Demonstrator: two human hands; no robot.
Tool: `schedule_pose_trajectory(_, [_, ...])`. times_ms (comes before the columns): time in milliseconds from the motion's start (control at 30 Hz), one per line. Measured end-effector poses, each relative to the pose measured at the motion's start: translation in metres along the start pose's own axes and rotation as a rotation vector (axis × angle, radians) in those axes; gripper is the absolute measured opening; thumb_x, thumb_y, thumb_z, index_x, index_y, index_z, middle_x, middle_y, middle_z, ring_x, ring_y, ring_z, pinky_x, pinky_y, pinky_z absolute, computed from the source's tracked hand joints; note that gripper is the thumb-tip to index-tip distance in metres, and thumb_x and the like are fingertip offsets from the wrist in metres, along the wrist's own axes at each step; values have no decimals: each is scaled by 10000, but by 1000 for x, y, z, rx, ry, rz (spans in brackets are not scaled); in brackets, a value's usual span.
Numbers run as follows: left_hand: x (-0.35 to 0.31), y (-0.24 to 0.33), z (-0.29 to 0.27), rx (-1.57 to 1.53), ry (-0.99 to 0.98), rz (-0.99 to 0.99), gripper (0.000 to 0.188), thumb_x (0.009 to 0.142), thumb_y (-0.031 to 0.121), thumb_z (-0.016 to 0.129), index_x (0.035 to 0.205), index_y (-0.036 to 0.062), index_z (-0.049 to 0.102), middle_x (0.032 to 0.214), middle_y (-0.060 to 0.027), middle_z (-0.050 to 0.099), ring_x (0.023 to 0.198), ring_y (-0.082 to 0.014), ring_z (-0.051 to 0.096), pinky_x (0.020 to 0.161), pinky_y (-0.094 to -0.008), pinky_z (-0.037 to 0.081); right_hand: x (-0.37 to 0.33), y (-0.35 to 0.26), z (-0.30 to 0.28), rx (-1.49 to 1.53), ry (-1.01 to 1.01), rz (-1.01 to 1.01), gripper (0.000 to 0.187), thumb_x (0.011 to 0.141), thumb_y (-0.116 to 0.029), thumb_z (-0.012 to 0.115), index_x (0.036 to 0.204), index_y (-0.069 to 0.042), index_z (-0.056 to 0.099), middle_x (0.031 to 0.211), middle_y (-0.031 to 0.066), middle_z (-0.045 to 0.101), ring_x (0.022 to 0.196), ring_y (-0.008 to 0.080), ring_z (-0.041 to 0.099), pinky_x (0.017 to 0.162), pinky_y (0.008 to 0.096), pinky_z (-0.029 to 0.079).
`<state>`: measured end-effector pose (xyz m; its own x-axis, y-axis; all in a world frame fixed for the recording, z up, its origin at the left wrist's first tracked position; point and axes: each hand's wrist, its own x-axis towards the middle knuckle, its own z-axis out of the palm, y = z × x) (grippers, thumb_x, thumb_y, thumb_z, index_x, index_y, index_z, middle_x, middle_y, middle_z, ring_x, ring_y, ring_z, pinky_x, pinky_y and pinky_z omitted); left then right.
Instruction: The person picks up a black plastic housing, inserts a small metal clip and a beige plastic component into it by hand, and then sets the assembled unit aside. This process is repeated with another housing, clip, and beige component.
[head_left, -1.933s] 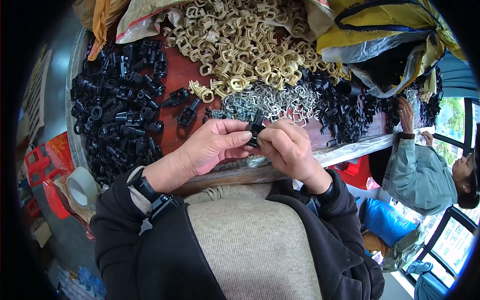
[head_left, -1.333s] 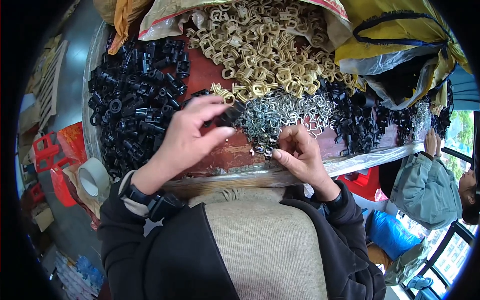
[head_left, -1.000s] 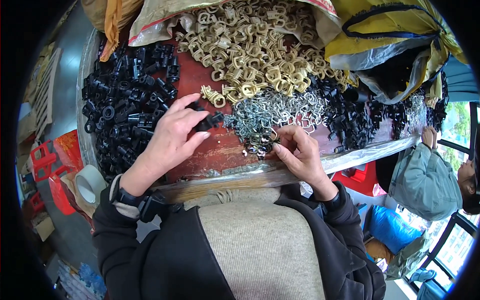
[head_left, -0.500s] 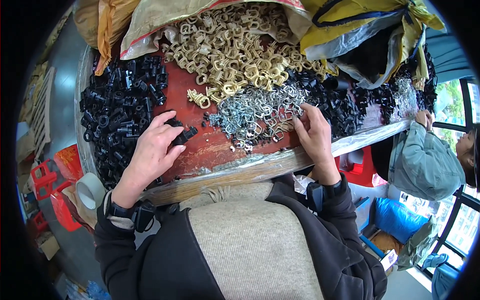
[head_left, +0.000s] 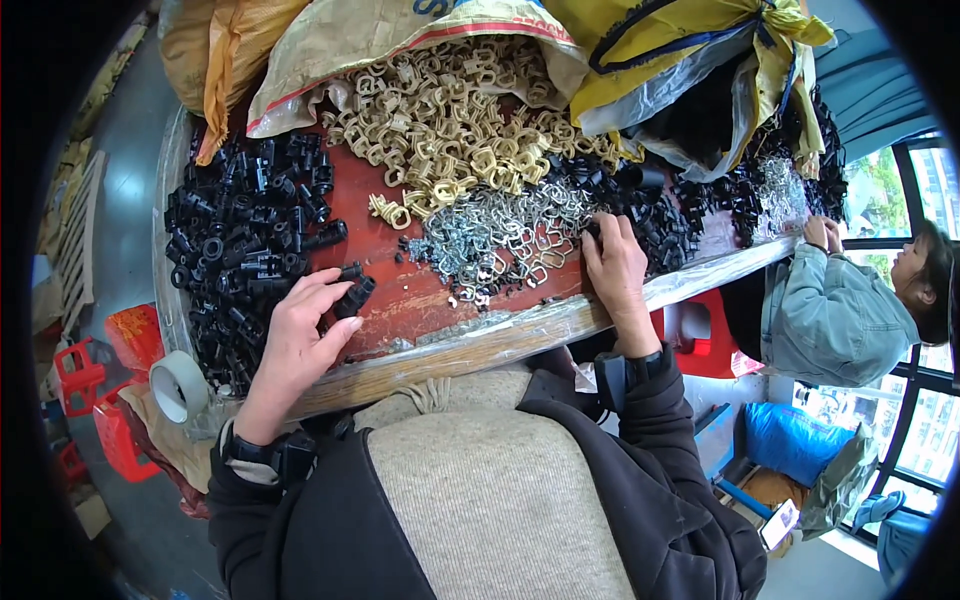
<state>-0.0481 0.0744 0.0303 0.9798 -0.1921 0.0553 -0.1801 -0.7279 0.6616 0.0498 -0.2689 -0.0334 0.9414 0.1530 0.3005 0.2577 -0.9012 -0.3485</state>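
Note:
My left hand [head_left: 305, 330] is closed on a black plastic fitting [head_left: 356, 295], held between thumb and fingers just over the red tabletop. Another black fitting [head_left: 326, 236] lies beyond my fingers, at the edge of a heap of black fittings [head_left: 240, 210]. My right hand [head_left: 617, 268] reaches down between the silver metal clips [head_left: 545, 225] and a pile of black parts [head_left: 665, 225]. Its thumb and forefinger are pinched together around something small and dark, partly hidden by the fingers.
Beige plastic rings [head_left: 450, 130] spill from a woven sack [head_left: 400, 38] at the back. A yellow sack [head_left: 650, 70] stands back right. A roll of white tape [head_left: 180, 388] sits by the left table corner. Another person [head_left: 840, 305] works at the table's right end.
My left hand has drawn a little nearer to me with the black fitting, away from the heap. My right hand stays at the clips' right edge, with something dark now showing at its fingertips.

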Motion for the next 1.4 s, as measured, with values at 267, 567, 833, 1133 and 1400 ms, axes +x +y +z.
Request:
schedule_pose_trajectory(267, [-40,2,16,-179,76,-23,321,660,83,609,954,-33,553,981,-175,556,914,-272,544,790,-310,415,-19,-6,1,61,58,-30,204,720,-143,572,900,-67,511,716,85,492,632,248,516,549,330,424])
schedule_pose_trajectory(567, [-66,-6,25,-97,98,124,336,656,115,618,946,-41,550,893,-173,570,826,-288,546,736,-322,437,-14,5,3,347,64,98,120,731,-115,579,787,-12,551,624,78,552,550,153,536,533,259,432])
schedule_pose_trajectory(833, [-64,-16,25,-1,110,206,337,652,92,609,953,-41,537,872,-178,560,794,-298,542,715,-328,439,-19,3,3,397,36,113,122,710,-141,579,745,-29,546,632,107,543,575,230,545,538,300,429])
schedule_pose_trajectory(1133, [-52,-19,26,105,107,283,365,624,70,627,957,-44,529,847,-173,554,753,-307,540,656,-336,454,-18,-2,1,283,-20,23,113,724,-145,566,761,-40,545,703,106,551,612,248,551,547,307,430])
schedule_pose_trajectory(1400, [-32,-25,23,143,-67,274,388,596,69,641,954,-35,533,864,-143,567,755,-288,552,650,-326,468,-8,-6,-2,339,-126,95,63,724,-43,581,763,-6,549,625,66,503,529,126,485,497,231,390])
